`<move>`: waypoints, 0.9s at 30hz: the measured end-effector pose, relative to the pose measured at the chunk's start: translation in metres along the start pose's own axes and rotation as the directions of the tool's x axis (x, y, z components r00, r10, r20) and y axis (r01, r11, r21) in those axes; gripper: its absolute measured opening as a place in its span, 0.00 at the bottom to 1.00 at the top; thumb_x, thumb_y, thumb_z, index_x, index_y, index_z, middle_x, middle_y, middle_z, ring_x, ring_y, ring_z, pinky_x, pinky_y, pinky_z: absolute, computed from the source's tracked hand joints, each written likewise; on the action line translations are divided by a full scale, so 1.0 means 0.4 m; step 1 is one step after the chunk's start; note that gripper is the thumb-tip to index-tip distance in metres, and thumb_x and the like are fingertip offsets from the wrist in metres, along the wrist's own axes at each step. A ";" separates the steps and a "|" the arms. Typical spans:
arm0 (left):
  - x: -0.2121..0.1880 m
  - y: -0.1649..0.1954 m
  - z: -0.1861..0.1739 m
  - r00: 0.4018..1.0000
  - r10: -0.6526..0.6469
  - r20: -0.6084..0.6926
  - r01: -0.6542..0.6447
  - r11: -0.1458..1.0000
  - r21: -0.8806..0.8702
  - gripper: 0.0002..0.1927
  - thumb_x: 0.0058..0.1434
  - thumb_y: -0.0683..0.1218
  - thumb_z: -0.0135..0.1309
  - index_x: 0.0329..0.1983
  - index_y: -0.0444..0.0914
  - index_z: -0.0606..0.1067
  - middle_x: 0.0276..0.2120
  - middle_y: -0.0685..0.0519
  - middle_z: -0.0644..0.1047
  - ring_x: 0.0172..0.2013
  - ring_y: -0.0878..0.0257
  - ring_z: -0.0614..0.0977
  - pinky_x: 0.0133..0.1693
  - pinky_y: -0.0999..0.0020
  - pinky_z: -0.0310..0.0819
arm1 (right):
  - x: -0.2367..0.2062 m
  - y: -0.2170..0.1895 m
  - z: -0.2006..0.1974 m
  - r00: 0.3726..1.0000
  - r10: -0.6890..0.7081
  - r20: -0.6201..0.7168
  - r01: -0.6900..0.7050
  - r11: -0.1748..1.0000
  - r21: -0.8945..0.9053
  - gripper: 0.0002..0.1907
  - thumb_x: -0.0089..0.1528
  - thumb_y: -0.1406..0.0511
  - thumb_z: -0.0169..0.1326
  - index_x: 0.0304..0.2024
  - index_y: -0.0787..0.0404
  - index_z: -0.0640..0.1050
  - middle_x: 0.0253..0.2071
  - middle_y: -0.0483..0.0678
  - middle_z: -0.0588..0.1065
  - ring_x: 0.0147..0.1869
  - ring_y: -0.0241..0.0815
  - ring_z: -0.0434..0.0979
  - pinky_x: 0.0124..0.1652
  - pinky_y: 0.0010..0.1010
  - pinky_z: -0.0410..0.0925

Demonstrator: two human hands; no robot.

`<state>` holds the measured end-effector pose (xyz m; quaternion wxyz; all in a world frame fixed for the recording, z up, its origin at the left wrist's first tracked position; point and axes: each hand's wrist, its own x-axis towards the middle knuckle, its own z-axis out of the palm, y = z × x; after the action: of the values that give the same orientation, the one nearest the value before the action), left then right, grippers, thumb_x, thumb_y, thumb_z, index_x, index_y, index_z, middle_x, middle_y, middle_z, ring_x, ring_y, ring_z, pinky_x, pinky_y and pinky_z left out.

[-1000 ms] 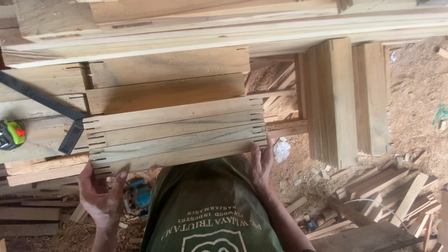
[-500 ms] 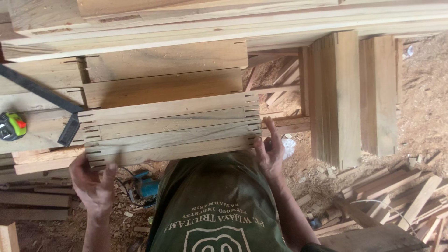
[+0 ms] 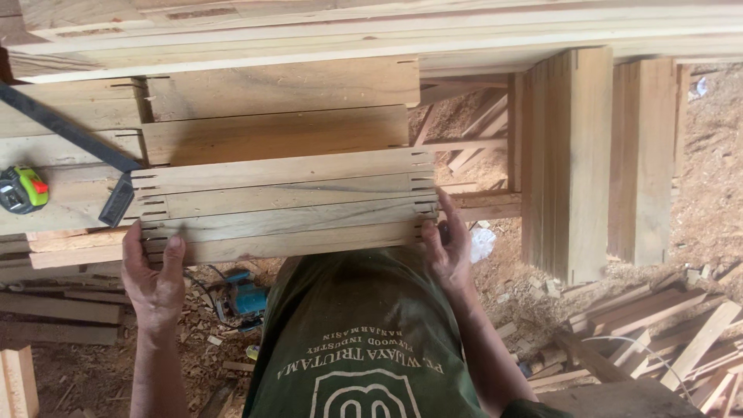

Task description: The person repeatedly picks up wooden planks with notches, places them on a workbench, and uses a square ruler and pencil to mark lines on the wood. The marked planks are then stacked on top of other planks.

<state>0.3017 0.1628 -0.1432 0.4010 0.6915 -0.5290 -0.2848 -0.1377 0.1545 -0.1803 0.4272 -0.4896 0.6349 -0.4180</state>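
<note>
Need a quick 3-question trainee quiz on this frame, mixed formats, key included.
1. True or false: both hands grip the ends of the notched boards.
2. What lies at the far left of the bench? A) a tape measure B) a hammer C) a paint can
3. Fill in: the blue power tool lies on the ____, below the bench.

Key
1. True: the left hand holds the left end, the right hand the right end.
2. A, the tape measure.
3. ground

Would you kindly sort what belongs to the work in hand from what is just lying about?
In hand: notched boards, left hand, right hand.
Lying about: tape measure, square, blue power tool, upright planks, scrap offcuts.
</note>
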 end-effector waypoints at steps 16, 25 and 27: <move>-0.078 -0.140 -0.079 0.969 0.226 -0.101 -0.211 0.967 0.141 0.31 0.76 0.56 0.51 0.68 0.28 0.64 0.45 0.40 0.79 0.39 0.58 0.83 0.34 0.69 0.83 | -0.113 0.045 0.123 0.954 -0.137 -0.265 0.111 0.988 -0.110 0.12 0.73 0.71 0.47 0.54 0.74 0.75 0.37 0.57 0.77 0.29 0.34 0.64 0.27 0.23 0.59; -0.097 -0.147 -0.131 0.989 0.100 -0.106 -0.090 0.991 0.094 0.36 0.72 0.56 0.51 0.74 0.31 0.59 0.52 0.33 0.76 0.46 0.45 0.85 0.35 0.61 0.87 | -0.141 -0.100 0.237 0.931 -0.024 -0.365 -0.020 0.993 -0.117 0.27 0.64 0.71 0.42 0.65 0.68 0.75 0.38 0.50 0.79 0.17 0.22 0.56 0.14 0.18 0.50; -0.102 -0.152 -0.141 0.983 0.146 -0.107 -0.137 0.986 0.094 0.36 0.74 0.54 0.53 0.76 0.31 0.57 0.55 0.32 0.74 0.47 0.43 0.84 0.36 0.59 0.87 | -0.144 -0.120 0.254 0.923 0.012 -0.384 -0.062 0.991 -0.118 0.27 0.63 0.71 0.42 0.64 0.67 0.76 0.37 0.49 0.79 0.15 0.22 0.53 0.13 0.19 0.48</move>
<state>0.3670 0.2235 -0.1675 0.4193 0.6840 -0.5651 -0.1927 -0.0196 0.1912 -0.1561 0.2705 -0.4130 0.7406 -0.4557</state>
